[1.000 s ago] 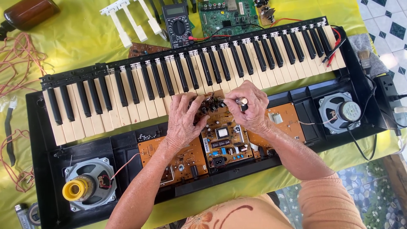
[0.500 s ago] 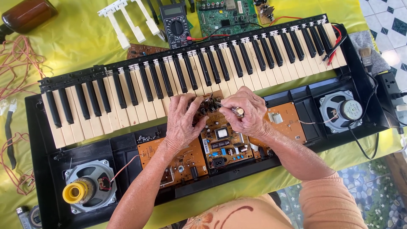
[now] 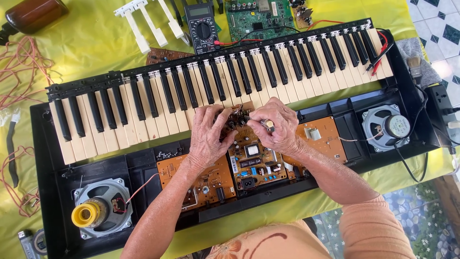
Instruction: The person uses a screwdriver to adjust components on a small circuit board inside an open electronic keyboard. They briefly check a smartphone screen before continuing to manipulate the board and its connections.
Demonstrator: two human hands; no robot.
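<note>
An opened black electronic keyboard lies across a yellow-green cloth, its orange circuit boards exposed below the keys. My left hand rests on the middle board with its fingers curled on small components. My right hand grips a small tool with a round silver end over the same spot. What lies directly under the fingertips is hidden.
One speaker, bottom left, has a yellow roll on it; another speaker sits at the right. A multimeter, loose white keys and a green circuit board lie behind the keyboard. Wires lie left, a brown bottle top left.
Both hands stay on the middle board; only small shifts of the fingers and of the view.
</note>
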